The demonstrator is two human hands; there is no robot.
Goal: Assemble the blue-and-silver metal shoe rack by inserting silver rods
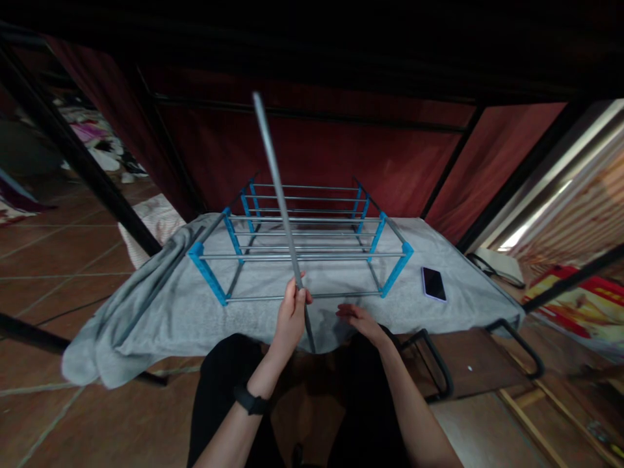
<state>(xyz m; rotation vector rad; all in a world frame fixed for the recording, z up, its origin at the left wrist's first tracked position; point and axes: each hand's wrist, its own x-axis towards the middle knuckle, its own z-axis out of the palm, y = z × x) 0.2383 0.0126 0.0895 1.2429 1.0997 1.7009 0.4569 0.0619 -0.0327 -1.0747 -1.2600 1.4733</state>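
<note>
My left hand (292,312) is closed round the lower part of a grey metal tube (279,182), which rises steeply and leans a little to the left. Beside it, my right hand (359,320) is held out with its fingers stretched, touching no tube. In front of both hands stands a rack frame (302,257) of grey tubes joined by blue plastic side pieces (397,270). The raised tube passes in front of the rack's middle and hides a strip of it.
A grey blanket (170,325) covers the low bed under the rack. Right of the rack lies a phone (433,284). Dark metal posts (82,149) and a red curtain (312,156) surround the bed. A brown-seated chair (480,361) and a red bag (575,305) are at the right.
</note>
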